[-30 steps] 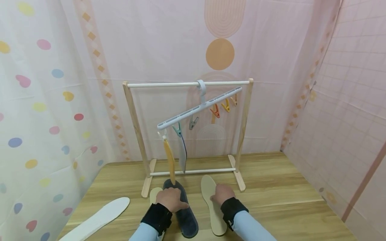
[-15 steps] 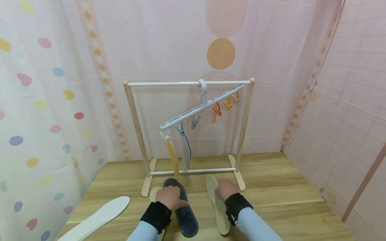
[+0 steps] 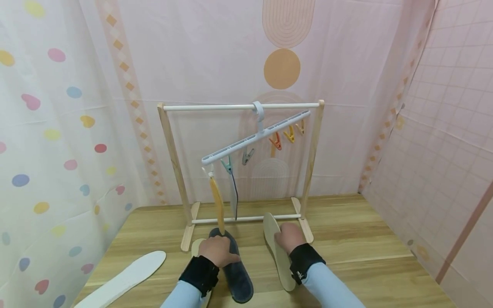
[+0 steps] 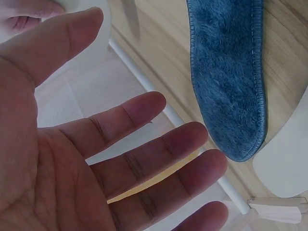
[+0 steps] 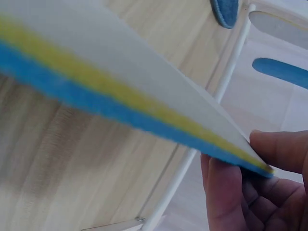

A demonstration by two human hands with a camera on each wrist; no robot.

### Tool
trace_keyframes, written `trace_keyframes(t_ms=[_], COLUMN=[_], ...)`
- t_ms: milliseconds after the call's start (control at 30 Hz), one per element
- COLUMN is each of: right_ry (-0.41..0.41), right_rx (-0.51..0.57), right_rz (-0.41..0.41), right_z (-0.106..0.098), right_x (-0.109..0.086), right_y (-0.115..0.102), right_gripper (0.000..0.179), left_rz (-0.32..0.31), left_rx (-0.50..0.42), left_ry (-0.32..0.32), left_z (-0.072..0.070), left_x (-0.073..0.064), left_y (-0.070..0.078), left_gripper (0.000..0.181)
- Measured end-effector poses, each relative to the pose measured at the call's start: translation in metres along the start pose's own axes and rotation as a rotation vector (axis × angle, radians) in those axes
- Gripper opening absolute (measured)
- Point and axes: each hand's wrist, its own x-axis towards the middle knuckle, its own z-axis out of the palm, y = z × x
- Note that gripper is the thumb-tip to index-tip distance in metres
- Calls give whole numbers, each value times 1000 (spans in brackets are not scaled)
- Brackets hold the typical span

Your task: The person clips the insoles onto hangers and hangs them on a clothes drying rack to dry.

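Note:
My right hand (image 3: 290,238) pinches a cream insole (image 3: 278,252) by its edge, thumb on one face and fingers on the other. In the right wrist view this insole (image 5: 144,72) shows a pale top with yellow and blue layers along its side, and it slants up off the table. My left hand (image 3: 217,251) hovers over a dark blue fuzzy insole (image 3: 239,280); the left wrist view shows its fingers (image 4: 139,108) spread and apart from the insole. Another cream insole (image 3: 196,247) lies partly hidden under the left wrist. A white insole (image 3: 127,273) rests at the left.
A wooden rack (image 3: 175,167) stands behind, its white bar (image 3: 215,108) bearing a tilted clip hanger (image 3: 254,137). On the hanger's low left end hang a yellow insole (image 3: 218,205) and a grey-blue insole (image 3: 234,196). Several coloured clips (image 3: 275,141) hang farther right.
My right hand has raised the cream insole and shifted slightly right and away from me. The hanger sways a little. My left hand has stayed nearly still.

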Motion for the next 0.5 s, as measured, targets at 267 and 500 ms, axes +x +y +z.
trace_keyframes(t_ms=[267, 500], right_ry=[51, 89], right_rx=[83, 153], right_rz=[20, 19], right_z=[-9, -16], right_x=[1, 0], right_y=[-9, -16], right_gripper=[19, 15], left_rz=[11, 6], left_rx=[3, 2], left_ry=[26, 38], left_z=[-5, -7], left_x=[0, 2], left_y=[-1, -3], left_gripper=[45, 45])
